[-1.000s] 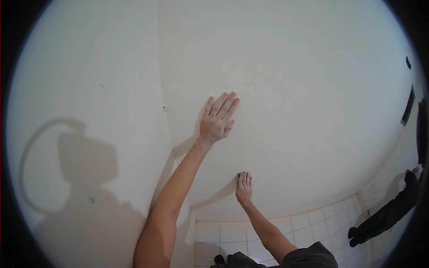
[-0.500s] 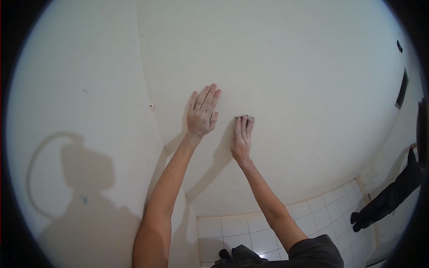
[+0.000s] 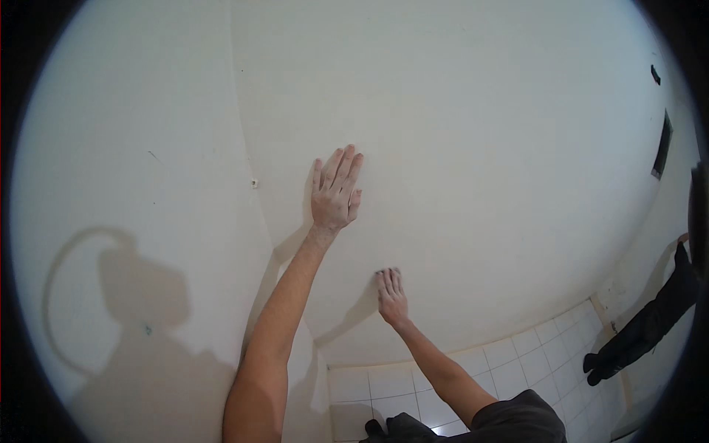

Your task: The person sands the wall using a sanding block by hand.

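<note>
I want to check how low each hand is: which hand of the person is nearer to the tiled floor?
Right. The right hand is low on the wall, above the tiled floor; the left hand is higher up, farther from the tiles.

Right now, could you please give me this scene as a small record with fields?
left hand: palm toward the front wall, fingers extended, apparently resting on it
right hand: fingertips at the same wall, lower in view; a dark edge shows there, too small to identify
side wall: pale, meets the front wall at a corner left of the hands
shadow: on the side wall, boxy top with a curved loop
floor: pale square tiles
other person: far right, dark clothing, only partly in view
</note>
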A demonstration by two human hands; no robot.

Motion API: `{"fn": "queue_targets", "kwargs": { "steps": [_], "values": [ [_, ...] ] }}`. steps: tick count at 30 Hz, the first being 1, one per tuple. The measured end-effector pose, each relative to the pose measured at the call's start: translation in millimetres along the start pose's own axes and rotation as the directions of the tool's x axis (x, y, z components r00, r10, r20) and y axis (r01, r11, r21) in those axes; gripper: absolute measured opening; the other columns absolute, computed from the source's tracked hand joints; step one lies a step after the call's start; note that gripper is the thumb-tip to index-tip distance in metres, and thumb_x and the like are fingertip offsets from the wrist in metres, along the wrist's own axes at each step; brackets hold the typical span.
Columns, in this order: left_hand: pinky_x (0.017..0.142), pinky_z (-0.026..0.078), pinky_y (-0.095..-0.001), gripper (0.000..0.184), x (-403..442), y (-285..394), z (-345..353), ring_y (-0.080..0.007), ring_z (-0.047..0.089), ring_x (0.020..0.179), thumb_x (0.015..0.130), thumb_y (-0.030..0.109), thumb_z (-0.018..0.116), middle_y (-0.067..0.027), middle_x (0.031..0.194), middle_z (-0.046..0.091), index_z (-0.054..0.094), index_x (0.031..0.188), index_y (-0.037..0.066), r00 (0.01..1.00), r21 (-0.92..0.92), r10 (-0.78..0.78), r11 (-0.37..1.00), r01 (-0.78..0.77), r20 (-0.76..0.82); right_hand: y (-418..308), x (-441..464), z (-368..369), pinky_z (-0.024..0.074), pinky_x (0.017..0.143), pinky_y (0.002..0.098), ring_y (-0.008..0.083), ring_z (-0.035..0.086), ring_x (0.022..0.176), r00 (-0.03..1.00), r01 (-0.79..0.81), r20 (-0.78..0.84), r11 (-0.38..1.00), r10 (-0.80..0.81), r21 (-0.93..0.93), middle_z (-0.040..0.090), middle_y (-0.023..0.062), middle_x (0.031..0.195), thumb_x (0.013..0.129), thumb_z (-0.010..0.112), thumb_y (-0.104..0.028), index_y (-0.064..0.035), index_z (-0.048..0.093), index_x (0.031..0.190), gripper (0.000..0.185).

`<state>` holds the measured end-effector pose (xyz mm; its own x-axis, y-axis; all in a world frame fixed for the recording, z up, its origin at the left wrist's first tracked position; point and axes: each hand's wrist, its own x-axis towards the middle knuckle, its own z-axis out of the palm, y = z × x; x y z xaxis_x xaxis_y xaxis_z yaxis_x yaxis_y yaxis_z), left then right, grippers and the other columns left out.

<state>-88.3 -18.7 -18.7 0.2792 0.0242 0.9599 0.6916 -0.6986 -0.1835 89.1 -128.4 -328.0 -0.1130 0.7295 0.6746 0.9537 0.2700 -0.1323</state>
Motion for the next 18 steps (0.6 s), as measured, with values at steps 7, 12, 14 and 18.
{"fn": "queue_targets", "kwargs": {
  "steps": [7, 12, 14, 18],
  "values": [
    [0.128, 0.019, -0.0537, 0.057, 0, 0, 1, -0.0208, 0.036, 0.153, 0.103, 0.031, 0.040, -0.0025, 0.166, 0.041, 0.047, 0.157, 0.016, 1.000, 0.001, 0.000, 1.000, 0.000, 0.001, 22, -3, 5, 0.0195, 0.127, 0.0596, 0.0549, 0.021, 0.152, 0.976, -0.150, -0.144, 0.985, 0.162, 0.090, 0.030, 0.0359, 0.161, 0.096, 0.052, -0.004, 0.0089, 0.030, 0.157, 0.066],
    [0.128, 0.019, -0.0534, 0.057, 1, 1, -1, -0.0212, 0.036, 0.153, 0.103, 0.031, 0.039, -0.0027, 0.165, 0.042, 0.047, 0.158, 0.016, 1.000, -0.014, -0.010, 1.000, 0.010, 0.003, 20, 98, -62, 0.0217, 0.124, 0.0623, 0.0565, 0.022, 0.152, 0.897, -0.021, -0.438, 0.995, 0.061, 0.095, 0.028, 0.0360, 0.162, 0.101, 0.052, -0.002, 0.0106, 0.030, 0.156, 0.061],
    [0.128, 0.019, -0.0534, 0.056, 0, 2, -2, -0.0226, 0.037, 0.153, 0.104, 0.030, 0.037, -0.0039, 0.165, 0.043, 0.048, 0.157, 0.014, 1.000, -0.020, -0.010, 1.000, 0.010, 0.004, 11, 137, -92, 0.0237, 0.124, 0.0597, 0.0561, 0.020, 0.152, 0.869, 0.017, -0.493, 0.993, 0.043, 0.115, 0.025, 0.0353, 0.164, 0.104, 0.053, -0.007, 0.0125, 0.027, 0.156, 0.062],
    [0.127, 0.018, -0.0524, 0.055, 2, 3, -3, -0.0246, 0.039, 0.151, 0.104, 0.028, 0.036, -0.0060, 0.162, 0.046, 0.052, 0.154, 0.011, 1.000, -0.020, -0.002, 1.000, 0.002, -0.009, -9, 169, -103, 0.0253, 0.124, 0.0580, 0.0513, 0.022, 0.154, 0.854, 0.099, -0.519, 0.990, -0.034, 0.098, 0.026, 0.0347, 0.164, 0.102, 0.055, -0.007, 0.0106, 0.028, 0.157, 0.064]
  ]
}}
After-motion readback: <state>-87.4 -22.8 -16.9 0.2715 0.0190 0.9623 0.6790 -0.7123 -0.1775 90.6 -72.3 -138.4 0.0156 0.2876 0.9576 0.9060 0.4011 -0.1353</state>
